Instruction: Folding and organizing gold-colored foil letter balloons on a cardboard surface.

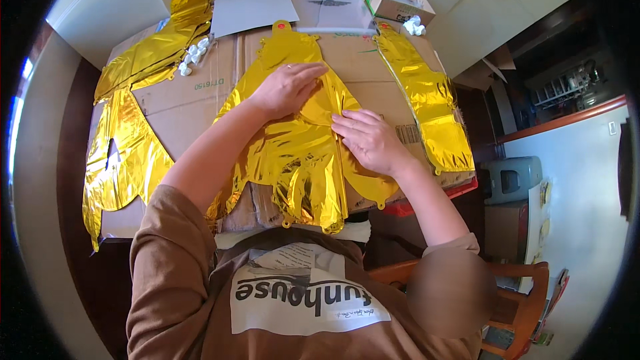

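A flat, uninflated gold foil balloon (300, 143) lies in front of me on cardboard, with small tabs along its edge and a red spot on its top tab. My left hand (288, 90) rests across its upper part, fingers stretched out and close together. Lower and to the right, my right hand (373, 141) lies on the foil near a fold, fingers extended, the fingertips touching it. The thumb of the left hand is mostly hidden. Another gold foil balloon (143, 63) spreads out at the left, and a third gold foil balloon (427, 103) lies at the right.
Cardboard (193, 103) covers the work surface. White crumpled pieces (193, 55) sit beside the left balloon. At the back are a white sheet (255, 10), an open box (398, 0) and a crumpled white wad (414, 25). A wooden chair (527, 300) stands at the lower right.
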A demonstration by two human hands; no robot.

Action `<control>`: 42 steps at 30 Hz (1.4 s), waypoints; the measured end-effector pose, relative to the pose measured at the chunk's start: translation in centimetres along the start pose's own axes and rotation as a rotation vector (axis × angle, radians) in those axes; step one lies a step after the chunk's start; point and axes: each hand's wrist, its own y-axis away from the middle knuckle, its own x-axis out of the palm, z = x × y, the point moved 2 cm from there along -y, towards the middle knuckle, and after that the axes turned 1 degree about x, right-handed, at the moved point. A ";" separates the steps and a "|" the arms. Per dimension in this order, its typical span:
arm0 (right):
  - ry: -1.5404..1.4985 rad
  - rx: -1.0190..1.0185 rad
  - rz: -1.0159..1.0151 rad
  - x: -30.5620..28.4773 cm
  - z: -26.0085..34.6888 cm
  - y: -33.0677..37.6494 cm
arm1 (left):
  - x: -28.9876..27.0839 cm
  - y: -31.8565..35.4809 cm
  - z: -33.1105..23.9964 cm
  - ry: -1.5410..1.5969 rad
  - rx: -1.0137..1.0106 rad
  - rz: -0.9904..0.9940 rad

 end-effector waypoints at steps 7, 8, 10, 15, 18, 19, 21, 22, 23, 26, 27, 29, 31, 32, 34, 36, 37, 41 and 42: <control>-0.233 0.164 -0.071 0.2 -0.4 -0.5 | -5.0 2.3 -3.0 -0.118 -0.018 0.004; -0.239 0.171 -0.075 0.0 -0.3 -0.7 | -5.6 3.6 -2.9 -0.102 -0.060 0.049; -0.186 0.140 -0.095 0.2 -0.4 -0.9 | -7.0 5.7 -3.8 -0.149 -0.123 0.119; 0.027 0.079 -0.054 0.5 0.4 -2.0 | -9.6 10.0 -4.4 -0.247 -0.249 0.202; 0.084 0.079 0.010 1.3 0.1 -2.1 | -9.8 11.6 -4.3 -0.241 -0.288 0.230; 0.070 0.087 0.023 1.6 0.0 -2.1 | -9.8 11.9 -4.5 -0.249 -0.295 0.247; 0.057 0.095 0.045 2.0 0.2 -2.3 | -9.6 12.8 -4.7 -0.248 -0.300 0.253; 0.058 0.096 0.053 2.0 0.4 -2.3 | -9.4 13.1 -4.9 -0.240 -0.295 0.242; 0.056 0.095 0.053 2.1 0.6 -2.4 | -9.5 13.3 -5.1 -0.239 -0.288 0.233; 0.058 0.104 0.058 2.2 0.9 -2.4 | -10.0 13.2 -6.2 -0.292 -0.280 0.271; 0.055 0.104 0.065 2.4 1.0 -2.4 | -10.2 13.2 -6.4 -0.302 -0.282 0.286; 0.048 0.104 0.078 2.6 1.0 -2.6 | -10.4 13.3 -6.5 -0.338 -0.275 0.295; 0.051 0.107 0.087 2.5 1.3 -2.7 | -10.8 12.7 -6.8 -0.356 -0.279 0.319; 0.052 0.108 0.090 2.5 1.4 -2.8 | -10.8 12.5 -6.8 -0.345 -0.252 0.285; 0.056 0.103 0.099 2.4 1.7 -2.9 | -10.7 12.2 -6.7 -0.322 -0.197 0.219; 0.051 0.099 0.100 2.4 1.8 -2.9 | -10.5 12.4 -6.4 -0.270 -0.221 0.250; 0.043 0.097 0.096 2.4 1.9 -2.9 | -10.4 12.5 -6.3 -0.244 -0.233 0.265; 0.025 0.096 0.084 2.4 1.6 -2.5 | -10.2 12.5 -6.0 -0.172 -0.255 0.259; 0.025 0.094 0.083 2.4 1.6 -2.5 | -10.2 12.5 -6.1 -0.170 -0.257 0.255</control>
